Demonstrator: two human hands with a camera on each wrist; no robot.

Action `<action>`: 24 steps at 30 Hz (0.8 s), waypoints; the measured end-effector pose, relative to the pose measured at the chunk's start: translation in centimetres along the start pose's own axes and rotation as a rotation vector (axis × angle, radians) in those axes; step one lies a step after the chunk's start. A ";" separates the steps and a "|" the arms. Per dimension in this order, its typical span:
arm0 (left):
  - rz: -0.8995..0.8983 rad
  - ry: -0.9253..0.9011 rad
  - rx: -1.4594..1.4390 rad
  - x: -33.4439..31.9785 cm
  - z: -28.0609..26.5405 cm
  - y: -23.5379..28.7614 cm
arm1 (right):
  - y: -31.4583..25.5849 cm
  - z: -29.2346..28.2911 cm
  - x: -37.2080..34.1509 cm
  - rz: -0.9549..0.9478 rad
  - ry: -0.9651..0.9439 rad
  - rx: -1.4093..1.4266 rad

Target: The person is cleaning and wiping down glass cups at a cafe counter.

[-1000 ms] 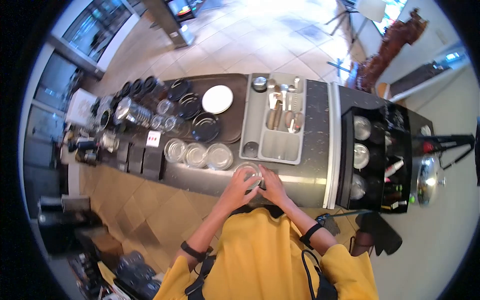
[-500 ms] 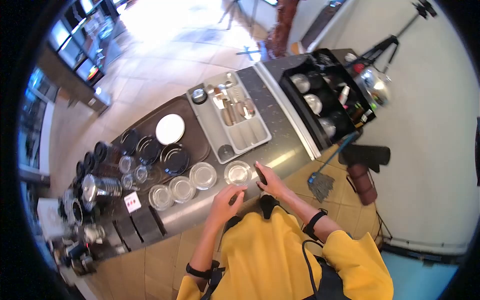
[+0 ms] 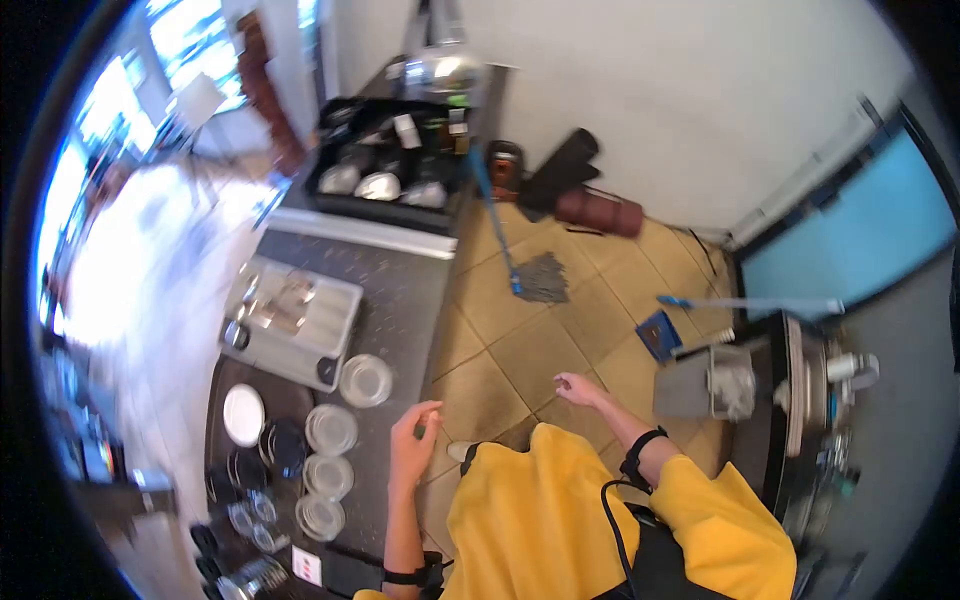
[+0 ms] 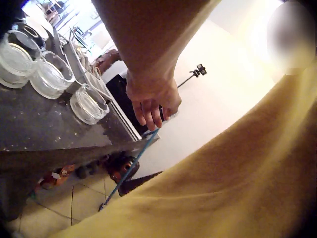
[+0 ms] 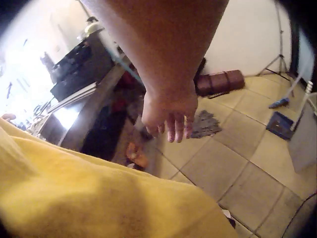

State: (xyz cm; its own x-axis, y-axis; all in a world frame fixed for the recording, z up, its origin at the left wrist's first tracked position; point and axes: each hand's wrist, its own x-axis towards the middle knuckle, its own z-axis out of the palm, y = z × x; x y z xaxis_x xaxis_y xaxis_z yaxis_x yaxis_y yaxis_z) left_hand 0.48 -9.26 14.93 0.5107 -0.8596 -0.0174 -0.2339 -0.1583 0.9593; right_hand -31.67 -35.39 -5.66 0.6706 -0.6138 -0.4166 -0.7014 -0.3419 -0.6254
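Note:
My left hand (image 3: 412,445) hangs at the counter's edge, fingers loosely bent and holding nothing. Out over the tiled floor, my right hand (image 3: 580,390) is also free, its fingers (image 5: 177,126) relaxed. Nearest to the left hand are round clear glass containers on the dark counter (image 3: 395,330). One glass container (image 3: 366,381) sits by the corner of the grey cutlery tray (image 3: 345,345). Several more stand in a row beside it, among them one glass container (image 3: 331,430) just left of the left hand.
A brown tray (image 3: 222,385) bears a white plate (image 3: 244,415) and black round pieces. The black organizer (image 3: 385,205) stands at the counter's far end. On the floor are a mop (image 3: 541,278), a maroon roll (image 3: 600,213) and a blue dustpan (image 3: 658,335). A grey bin (image 3: 683,388) stands at right.
Both hands have come off the glass container, which stays on the counter by the cutlery tray. The hands have moved apart, and the head view has swung right toward the floor and wall.

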 end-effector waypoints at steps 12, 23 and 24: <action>0.126 -0.553 -0.008 0.0 18.1 6.1 | 15.5 9.0 -32.5 0.654 0.350 0.441; 0.213 -1.315 0.150 -4.1 41.3 -1.9 | 22.1 33.7 -55.7 1.021 0.557 0.460; 0.216 -1.374 0.236 -3.3 42.6 -4.4 | 21.5 35.1 -56.8 0.999 0.612 0.477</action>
State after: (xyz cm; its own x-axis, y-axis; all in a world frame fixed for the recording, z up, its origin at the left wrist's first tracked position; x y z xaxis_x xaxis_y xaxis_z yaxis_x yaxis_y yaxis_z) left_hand -35.43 -26.45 -1.21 -0.7232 -0.6372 -0.2665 -0.4035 0.0767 0.9117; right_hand -76.35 17.12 -18.63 -0.4105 -0.7273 -0.5500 -0.5944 0.6709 -0.4434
